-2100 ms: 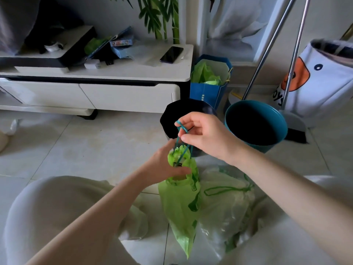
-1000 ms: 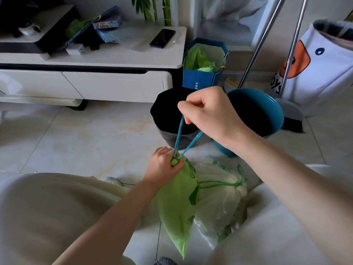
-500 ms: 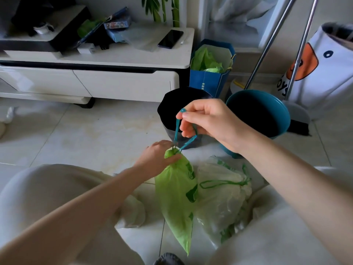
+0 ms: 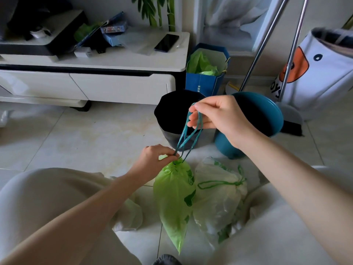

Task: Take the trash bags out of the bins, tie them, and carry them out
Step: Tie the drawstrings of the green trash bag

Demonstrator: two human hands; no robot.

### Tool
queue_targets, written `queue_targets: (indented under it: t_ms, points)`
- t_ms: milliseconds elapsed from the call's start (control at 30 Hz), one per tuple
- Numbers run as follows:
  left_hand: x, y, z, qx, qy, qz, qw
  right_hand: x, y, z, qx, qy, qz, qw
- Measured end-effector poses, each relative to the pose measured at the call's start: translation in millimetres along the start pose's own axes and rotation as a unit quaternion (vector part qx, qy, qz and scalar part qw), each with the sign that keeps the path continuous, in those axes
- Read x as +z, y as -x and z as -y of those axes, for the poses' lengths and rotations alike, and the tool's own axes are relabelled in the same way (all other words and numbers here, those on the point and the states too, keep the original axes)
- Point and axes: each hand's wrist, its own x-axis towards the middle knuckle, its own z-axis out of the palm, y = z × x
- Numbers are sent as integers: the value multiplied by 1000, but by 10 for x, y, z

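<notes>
A bright green trash bag (image 4: 174,196) hangs in front of me, its neck cinched shut. My left hand (image 4: 152,161) pinches the gathered neck at the top. My right hand (image 4: 219,116) is raised above it and grips the teal drawstring (image 4: 188,136), which runs taut down to the neck. A second, paler bag (image 4: 219,196) with its green drawstring pulled shut lies on the floor just to the right. Behind them stand a black bin (image 4: 172,113) and a teal bin (image 4: 267,115), both showing dark insides.
My knees in light trousers (image 4: 47,197) frame the bags on both sides. A white TV cabinet (image 4: 114,81) with a phone (image 4: 166,43) stands at the back left. A blue paper bag (image 4: 206,69) with green plastic, two broom handles (image 4: 267,39) and a white laundry bag (image 4: 315,73) stand at the back right.
My right hand pulled the drawstring up and the bag's neck drew shut under my left hand. Since then the right hand has shifted a little right and regripped the string.
</notes>
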Motion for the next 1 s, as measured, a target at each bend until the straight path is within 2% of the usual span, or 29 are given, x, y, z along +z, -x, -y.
queue_targets:
  t_ms: [167,333,433,500,633,700,800,900,1000]
  points:
    - [-26,-19,-6,-48,99,23,994,-116,-66,-101,81,17,-44,996]
    - [-34,-87,62,-119,198,11,973,-198,-64,-199,75,194,-63,976]
    - [0,-125,124,-157,221,10,963,-176,-21,-231,55,269,-62,960]
    - [20,-131,138,-173,226,1,959,-176,-7,-239,44,278,-74,957]
    - [20,-141,122,-207,244,-26,947,-202,-18,-187,32,221,-107,969]
    - [18,-141,106,-218,245,-34,944,-188,5,-149,-4,201,-104,974]
    - [41,-131,59,-195,208,-19,958,-117,76,-110,-97,199,-41,974]
    - [86,-127,-15,-134,153,33,979,-21,103,-90,-174,223,23,959]
    - [114,-109,-88,-91,109,104,984,52,57,-58,-212,245,22,946]
